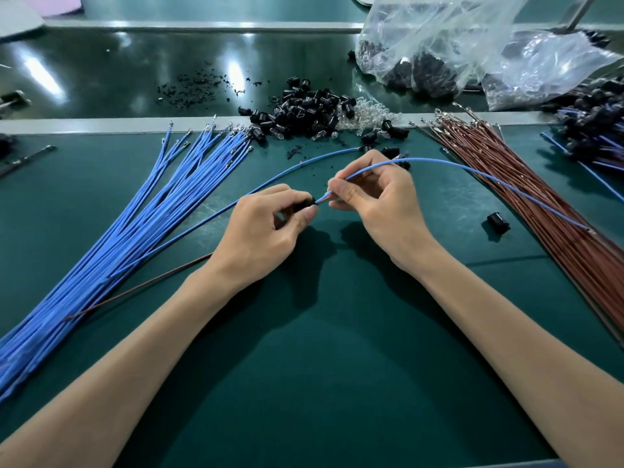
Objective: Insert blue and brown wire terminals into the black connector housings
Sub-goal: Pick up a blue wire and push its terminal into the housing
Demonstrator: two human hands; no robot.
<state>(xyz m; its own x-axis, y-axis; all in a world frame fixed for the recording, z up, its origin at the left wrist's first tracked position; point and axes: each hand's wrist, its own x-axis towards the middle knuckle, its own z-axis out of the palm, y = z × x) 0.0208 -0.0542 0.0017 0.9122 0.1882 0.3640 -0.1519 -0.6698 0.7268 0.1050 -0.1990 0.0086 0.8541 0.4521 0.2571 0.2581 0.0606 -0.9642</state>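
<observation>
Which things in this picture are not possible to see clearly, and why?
Head view:
black housing: mostly hidden by the left hand gripping it.
Terminal of the blue wire pinched by the right hand: too small to tell if seated.
plastic bag contents: blurred by film.
brown wires: cut off at right edge.

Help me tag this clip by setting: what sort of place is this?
Probably a factory bench for wire-harness assembly: bundles of blue wires and brown wires lie on a green mat, a heap of black connector housings sits behind, and plastic bags hold more parts.
</observation>
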